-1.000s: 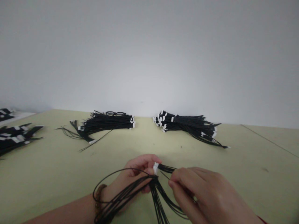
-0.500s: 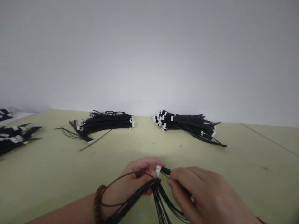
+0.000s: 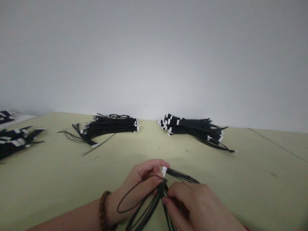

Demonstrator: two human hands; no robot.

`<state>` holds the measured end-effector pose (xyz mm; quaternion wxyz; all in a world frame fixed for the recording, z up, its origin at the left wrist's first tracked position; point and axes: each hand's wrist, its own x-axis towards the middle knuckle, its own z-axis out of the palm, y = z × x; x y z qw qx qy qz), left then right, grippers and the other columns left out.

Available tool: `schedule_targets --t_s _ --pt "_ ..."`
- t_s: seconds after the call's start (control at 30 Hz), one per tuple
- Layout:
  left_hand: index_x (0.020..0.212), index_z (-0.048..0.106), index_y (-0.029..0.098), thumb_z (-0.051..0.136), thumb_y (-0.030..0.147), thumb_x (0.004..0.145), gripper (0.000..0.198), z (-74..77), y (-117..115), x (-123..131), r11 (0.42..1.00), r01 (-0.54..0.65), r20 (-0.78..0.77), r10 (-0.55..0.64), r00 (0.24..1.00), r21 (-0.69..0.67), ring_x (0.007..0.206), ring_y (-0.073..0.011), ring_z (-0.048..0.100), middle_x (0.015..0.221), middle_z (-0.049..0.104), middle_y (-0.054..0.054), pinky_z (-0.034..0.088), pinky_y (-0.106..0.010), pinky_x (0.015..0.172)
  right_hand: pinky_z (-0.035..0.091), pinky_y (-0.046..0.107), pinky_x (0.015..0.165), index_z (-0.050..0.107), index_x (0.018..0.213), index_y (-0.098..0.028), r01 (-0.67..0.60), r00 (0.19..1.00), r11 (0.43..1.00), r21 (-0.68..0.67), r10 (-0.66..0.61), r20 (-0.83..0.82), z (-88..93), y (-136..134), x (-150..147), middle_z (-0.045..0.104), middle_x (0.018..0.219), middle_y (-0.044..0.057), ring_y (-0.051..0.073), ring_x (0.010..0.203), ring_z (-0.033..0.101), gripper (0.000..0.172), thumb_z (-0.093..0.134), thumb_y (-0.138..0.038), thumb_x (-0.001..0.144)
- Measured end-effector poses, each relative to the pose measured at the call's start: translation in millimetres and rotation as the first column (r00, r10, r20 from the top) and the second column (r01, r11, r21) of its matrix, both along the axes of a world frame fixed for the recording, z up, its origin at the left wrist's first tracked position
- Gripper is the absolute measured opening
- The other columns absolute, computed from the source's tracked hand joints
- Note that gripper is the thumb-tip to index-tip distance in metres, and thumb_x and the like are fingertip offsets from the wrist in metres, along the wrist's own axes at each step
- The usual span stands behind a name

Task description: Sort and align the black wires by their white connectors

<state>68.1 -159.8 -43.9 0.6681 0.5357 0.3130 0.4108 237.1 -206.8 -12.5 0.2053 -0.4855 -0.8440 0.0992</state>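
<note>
Low in the middle of the view my left hand is closed on a bunch of thin black wires that ends in a small white connector at my fingertips. A loop of wire curves over the left wrist, which wears a brown bead bracelet. My right hand pinches the same wires just right of the crossing point. The strands fan out downward, out of the picture.
Two piles of black wires with white connectors lie near the wall, one at back left with black glasses on top, one at back right. More wires lie at the far left on the yellow-green table.
My right hand has slid left and down along the wires toward the left hand. The wire loop over my left wrist has shrunk, and a new loop arcs right of the connector.
</note>
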Motion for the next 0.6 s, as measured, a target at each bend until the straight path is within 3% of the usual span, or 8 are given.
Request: schedule_targets --t_s 0.17,0.23,0.3,0.37,0.4,0.43,0.5,0.6 --pt "0.104 0.067 0.022 0.063 0.035 0.082 0.026 -1.3 1 -1 0.999 -0.019 -0.043 0.021 0.999 0.036 0.062 -0.0111 0.04 0.073 0.049 0.002 0.031 -0.023 0.056 0.031 0.023 0.047 0.051 0.061 -0.02 0.049 0.994 0.989 -0.138 -0.062 -0.092 6.3 6 -1 0.057 0.058 -0.001 0.013 0.048 0.047 0.021 0.044 -0.016 0.081" --pt "0.103 0.067 0.021 0.064 0.034 0.082 0.025 -2.5 2 0 0.997 -0.022 -0.029 0.024 0.999 0.074 0.061 -0.0104 0.039 0.073 0.049 0.002 0.03 -0.022 0.054 0.027 0.022 0.046 0.052 0.065 -0.02 0.041 0.978 0.961 -0.272 -0.094 -0.185 13.8 9 2 0.051 0.056 -0.003 0.012 0.049 0.042 0.014 0.047 -0.015 0.077" --pt "0.102 0.067 0.02 0.068 0.035 0.079 0.027 -2.2 4 1 0.997 -0.023 -0.01 0.024 1.0 0.079 0.057 -0.0093 0.037 0.069 0.047 0.003 0.029 -0.022 0.051 0.023 0.02 0.044 0.056 0.074 -0.019 -0.08 0.933 0.863 -0.498 -0.11 -0.341 24.7 15 9 0.044 0.053 -0.006 0.009 0.047 0.034 0.012 0.047 -0.011 0.071" --pt "0.101 0.067 0.018 0.072 0.038 0.073 0.034 1.0 4 3 0.998 -0.044 -0.019 0.045 0.999 0.048 0.054 -0.0086 0.036 0.065 0.046 0.004 0.028 -0.021 0.048 0.02 0.019 0.041 0.059 0.079 -0.018 -0.283 0.846 0.67 -0.686 -0.163 -0.508 37.2 24 20 0.039 0.05 -0.008 0.007 0.043 0.026 0.019 0.045 -0.01 0.068" --pt "0.1 0.066 0.017 0.072 0.041 0.072 0.038 3.5 4 3 0.998 -0.059 -0.034 0.06 0.998 0.024 0.053 -0.0086 0.036 0.065 0.046 0.003 0.028 -0.021 0.048 0.018 0.018 0.04 0.06 0.074 -0.017 -0.369 0.793 0.587 -0.721 -0.206 -0.573 43.2 29 27 0.039 0.048 -0.008 0.006 0.04 0.025 0.016 0.045 -0.011 0.07" --pt "0.101 0.066 0.016 0.072 0.043 0.071 0.04 6.2 3 4 0.997 -0.073 -0.05 0.073 0.996 0.0 0.053 -0.0088 0.037 0.066 0.047 0.003 0.029 -0.021 0.048 0.019 0.018 0.04 0.061 0.07 -0.016 -0.457 0.717 0.539 -0.707 -0.247 -0.652 48.7 33 35 0.042 0.049 -0.007 0.006 0.04 0.027 0.015 0.046 -0.014 0.072" --pt "0.102 0.065 0.015 0.072 0.045 0.07 0.045 10.3 0 5 0.995 -0.089 -0.071 0.086 0.994 -0.046 0.054 -0.009 0.039 0.067 0.049 0.002 0.03 -0.021 0.048 0.027 0.016 0.043 0.064 0.068 -0.016 -0.589 0.554 0.547 -0.595 -0.262 -0.79 57.0 42 51 0.05 0.056 -0.003 0.006 0.046 0.039 0.011 0.054 -0.019 0.072" --pt "0.104 0.065 0.018 0.073 0.043 0.069 0.044 9.7 -2 5 0.99 -0.13 -0.046 0.127 0.991 -0.063 0.055 -0.0084 0.04 0.07 0.048 0.002 0.032 -0.02 0.05 0.042 0.019 0.059 0.072 0.08 -0.02 -0.608 0.355 0.689 -0.394 -0.208 -0.912 62.7 51 69 0.063 0.073 0.001 0.008 0.064 0.056 0.016 0.062 -0.023 0.068"
